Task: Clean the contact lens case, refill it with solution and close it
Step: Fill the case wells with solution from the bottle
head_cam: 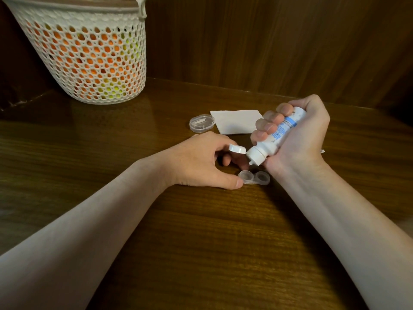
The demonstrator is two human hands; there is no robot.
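Note:
A clear two-well contact lens case (254,178) lies open on the brown wooden table (201,231). My left hand (199,162) pinches its left end between thumb and a finger. My right hand (297,135) grips a white solution bottle (277,137) with a blue label, tipped nozzle-down just above the case's left well. The bottle's white flip cap (237,149) hangs open beside the nozzle.
A clear oval plastic lid or container (201,123) and a folded white tissue (235,121) lie behind my hands. A white perforated basket (89,52) with orange and yellow contents stands at the back left. A wooden wall rises behind the table.

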